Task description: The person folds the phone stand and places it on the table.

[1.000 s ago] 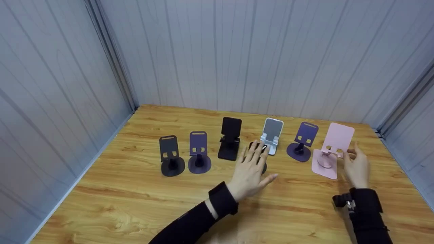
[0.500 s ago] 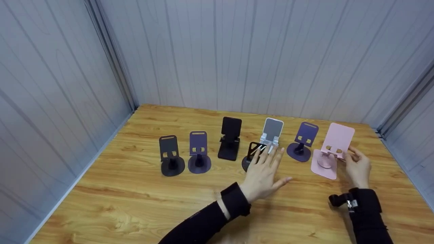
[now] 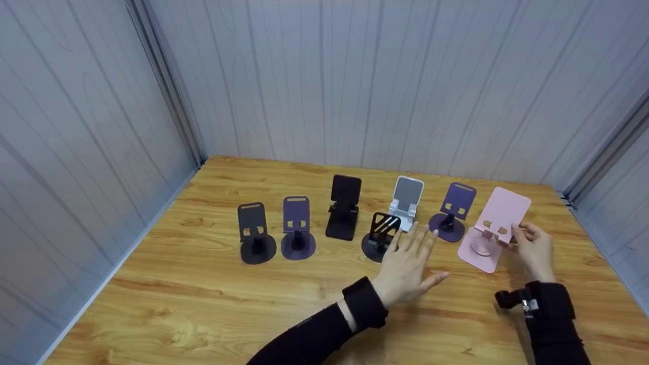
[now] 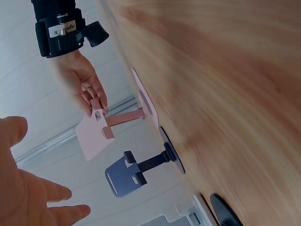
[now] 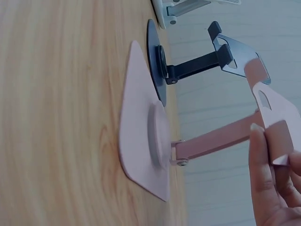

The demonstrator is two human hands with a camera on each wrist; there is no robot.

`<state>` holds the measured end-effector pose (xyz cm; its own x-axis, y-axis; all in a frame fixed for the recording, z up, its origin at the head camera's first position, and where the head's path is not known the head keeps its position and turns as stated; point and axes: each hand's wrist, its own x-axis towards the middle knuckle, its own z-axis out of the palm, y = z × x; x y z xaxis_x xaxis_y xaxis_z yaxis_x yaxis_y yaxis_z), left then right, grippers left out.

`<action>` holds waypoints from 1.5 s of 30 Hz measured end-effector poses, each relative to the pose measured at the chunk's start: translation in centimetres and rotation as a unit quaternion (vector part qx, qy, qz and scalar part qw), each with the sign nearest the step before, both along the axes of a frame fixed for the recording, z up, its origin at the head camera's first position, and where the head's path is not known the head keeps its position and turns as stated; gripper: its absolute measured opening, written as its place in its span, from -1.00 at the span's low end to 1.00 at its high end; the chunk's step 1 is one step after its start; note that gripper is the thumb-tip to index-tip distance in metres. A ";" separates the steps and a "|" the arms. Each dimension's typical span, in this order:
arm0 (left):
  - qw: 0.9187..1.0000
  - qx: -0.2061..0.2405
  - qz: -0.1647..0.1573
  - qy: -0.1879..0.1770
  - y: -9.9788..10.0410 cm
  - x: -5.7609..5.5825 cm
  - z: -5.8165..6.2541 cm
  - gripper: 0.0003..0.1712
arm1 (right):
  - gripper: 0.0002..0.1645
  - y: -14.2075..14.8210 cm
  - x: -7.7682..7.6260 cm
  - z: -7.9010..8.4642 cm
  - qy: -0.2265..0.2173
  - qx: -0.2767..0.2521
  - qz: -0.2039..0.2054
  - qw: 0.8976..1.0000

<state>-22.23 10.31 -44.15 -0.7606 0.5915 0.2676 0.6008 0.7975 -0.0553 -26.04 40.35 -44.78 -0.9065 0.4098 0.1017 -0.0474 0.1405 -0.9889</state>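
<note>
Head view: wood-grain table (image 3: 167, 299), pale panelled walls (image 3: 284, 86), right fingers (image 3: 519, 236) tight on pink stand (image 3: 503, 210), left fingers (image 3: 429, 244) straight and loose

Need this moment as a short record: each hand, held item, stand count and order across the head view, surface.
Left hand: fingers extended, nearest the small black stand; contact cannot be told
Right hand: pinches the pink phone stand at its plate's lower part
Stand count: seven
Order, picture left to right: dark gray stand, purple stand, rectangular-base black stand, small black, gray-padded white stand, second purple stand, pink
Surface: wood-grain table
</note>
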 end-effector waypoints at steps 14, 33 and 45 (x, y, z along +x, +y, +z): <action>0.993 0.016 -0.010 -0.112 2.3 -0.5 -0.3 -0.08 | -0.73 0.6 0.6 0.3 0.041 -0.098 0.086 0.991; 0.925 0.219 -0.039 -0.306 4.9 -3.9 0.8 -0.16 | -0.84 -1.7 2.5 4.5 0.109 -0.130 0.146 0.975; 0.816 0.368 -0.097 -0.434 4.6 -5.5 -0.8 -0.29 | -0.74 -4.7 2.7 5.4 0.160 -0.112 0.227 0.954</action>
<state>-27.72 14.86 -44.99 -0.7642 0.6448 0.0147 0.2770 0.3075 0.9103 -23.35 35.70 -39.39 -0.9328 0.0268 0.3593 -0.3581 -0.1803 -0.9161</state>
